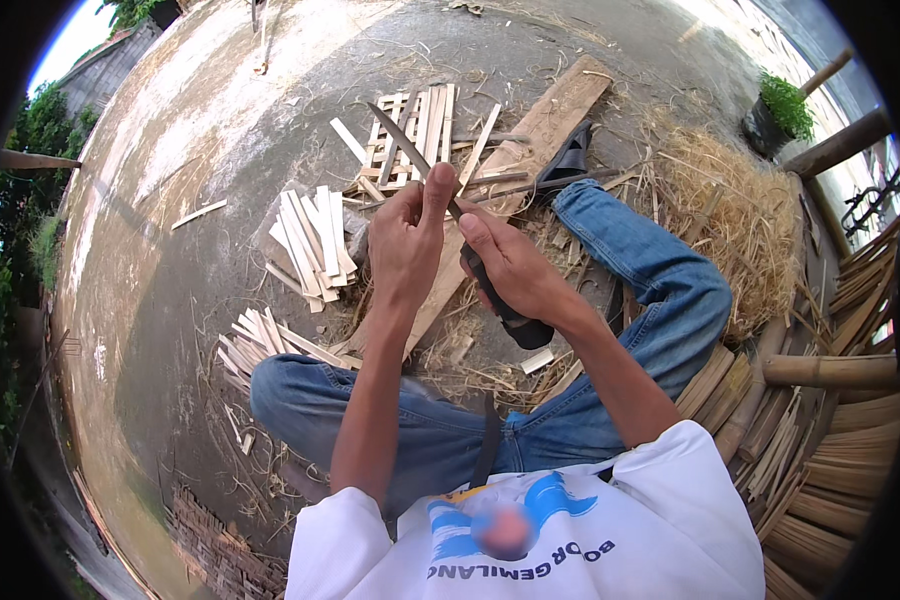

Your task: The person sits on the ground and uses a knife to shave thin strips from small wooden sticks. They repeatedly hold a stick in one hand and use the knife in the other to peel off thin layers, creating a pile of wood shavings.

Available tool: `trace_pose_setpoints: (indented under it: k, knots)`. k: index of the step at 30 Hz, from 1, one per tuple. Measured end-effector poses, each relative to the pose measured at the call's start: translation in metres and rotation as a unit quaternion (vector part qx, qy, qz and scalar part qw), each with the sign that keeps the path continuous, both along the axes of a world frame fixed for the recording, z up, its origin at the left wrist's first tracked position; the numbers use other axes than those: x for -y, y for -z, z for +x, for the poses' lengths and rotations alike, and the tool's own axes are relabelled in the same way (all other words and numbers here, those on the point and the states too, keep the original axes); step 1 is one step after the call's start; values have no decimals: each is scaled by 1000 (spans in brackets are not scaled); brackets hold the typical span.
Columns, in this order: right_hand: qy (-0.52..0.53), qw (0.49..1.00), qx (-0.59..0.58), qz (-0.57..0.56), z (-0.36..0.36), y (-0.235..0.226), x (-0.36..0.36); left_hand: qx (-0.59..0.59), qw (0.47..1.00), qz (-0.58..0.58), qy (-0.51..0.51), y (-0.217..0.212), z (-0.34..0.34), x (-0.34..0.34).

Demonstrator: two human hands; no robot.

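My right hand (505, 255) is wrapped round the black handle of a long knife (515, 322), whose butt points down toward my lap. The dark, narrow blade slants up and to the left, away from me. My left hand (407, 235) is closed at the base of the blade, its thumb raised and lying across the metal. The undersides of its curled fingers are hidden. Beneath both hands, a wide wooden plank (560, 115) runs diagonally over the ground between my bent legs.
Pale split strips (315, 240) lie in a pile left of my hands, with another bundle (260, 345) by my left knee. Ahead is a stacked lattice of strips (435, 125). Shavings (730, 200) heap up at right, near bamboo poles (830, 372) and a potted plant (785, 110).
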State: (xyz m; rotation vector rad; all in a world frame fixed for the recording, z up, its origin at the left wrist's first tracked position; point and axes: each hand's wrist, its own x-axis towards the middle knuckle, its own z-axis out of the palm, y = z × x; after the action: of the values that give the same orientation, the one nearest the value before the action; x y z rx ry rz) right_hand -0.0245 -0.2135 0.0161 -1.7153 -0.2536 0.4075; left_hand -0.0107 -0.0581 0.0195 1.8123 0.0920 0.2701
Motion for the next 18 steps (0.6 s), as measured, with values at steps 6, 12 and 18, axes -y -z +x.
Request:
trace_pose_setpoints:
  k: [6, 12, 18]
  knots:
    - [-12, 1000, 17, -12, 4, 1, -2, 27, 999, 28, 12, 1, 4, 1]
    - [-7, 996, -76, -50, -1, 75, -12, 7, 999, 32, -21, 3, -14, -14]
    - [35, 982, -44, -180, -37, 273, -14, -5, 992, -36, -123, 5, -43, -70]
